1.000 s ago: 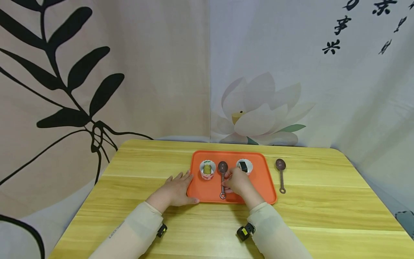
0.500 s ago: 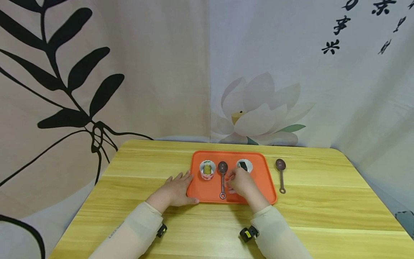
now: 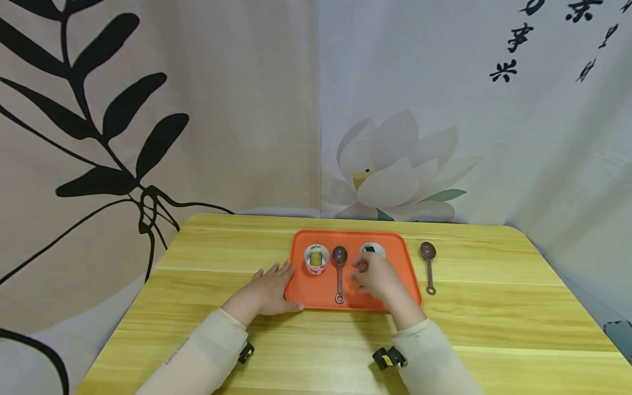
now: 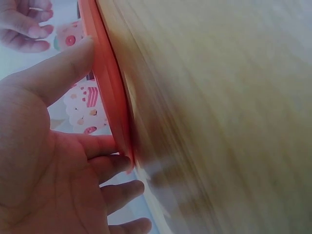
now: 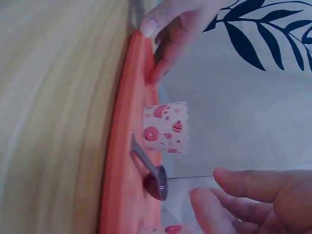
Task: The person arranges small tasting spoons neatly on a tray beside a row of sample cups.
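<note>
My left hand (image 3: 266, 292) rests at the left edge and front corner of an orange tray (image 3: 316, 293), fingers spread; its thumb touches the front rim in the left wrist view. On the tray, a brown spoon (image 3: 339, 256) lies between two paper cups with pink prints. The left cup (image 3: 316, 269) holds a yellow-green piece (image 3: 316, 258). My right hand (image 3: 379, 277) hovers over the tray right of the spoon, fingers loosely bent, holding nothing. It partly hides the right cup (image 3: 379, 248), where a black-and-white piece (image 3: 369, 249) shows.
A second brown spoon (image 3: 428, 250) lies on the wooden table (image 3: 494, 307), just right of the tray. A curtain (image 3: 257, 109) with plant and flower prints hangs behind the table.
My right hand has left the spoon on the tray and moved right, now covering more of the right cup. The left hand and the tray have stayed put.
</note>
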Demonstrator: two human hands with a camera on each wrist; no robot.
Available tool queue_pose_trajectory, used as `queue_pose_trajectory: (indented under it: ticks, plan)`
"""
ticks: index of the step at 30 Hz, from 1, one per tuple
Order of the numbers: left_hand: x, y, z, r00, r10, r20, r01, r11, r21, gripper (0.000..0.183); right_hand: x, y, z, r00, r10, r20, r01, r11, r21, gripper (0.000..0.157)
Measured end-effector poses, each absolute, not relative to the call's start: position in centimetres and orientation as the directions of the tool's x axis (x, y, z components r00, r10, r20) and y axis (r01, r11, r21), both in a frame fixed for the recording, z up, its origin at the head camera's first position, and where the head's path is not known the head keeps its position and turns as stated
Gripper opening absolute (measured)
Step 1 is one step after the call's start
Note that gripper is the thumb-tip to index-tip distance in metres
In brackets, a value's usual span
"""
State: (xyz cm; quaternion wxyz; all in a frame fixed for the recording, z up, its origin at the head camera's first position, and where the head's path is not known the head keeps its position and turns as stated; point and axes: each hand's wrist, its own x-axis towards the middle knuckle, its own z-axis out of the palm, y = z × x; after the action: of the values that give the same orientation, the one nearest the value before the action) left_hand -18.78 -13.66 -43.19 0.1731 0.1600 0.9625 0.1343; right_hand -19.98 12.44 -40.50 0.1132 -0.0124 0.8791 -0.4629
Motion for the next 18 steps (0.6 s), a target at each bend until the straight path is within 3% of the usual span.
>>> queue_pose_trajectory:
  ticks: [18]
  plan:
    - [-18.9, -13.8, -43.4, -0.893, 0.351, -0.28, 0.255, 0.91, 0.327, 0.098, -18.8, 14.2, -38.1, -0.984, -0.12, -0.131, 0.04, 0.567, -0.823, 0.015]
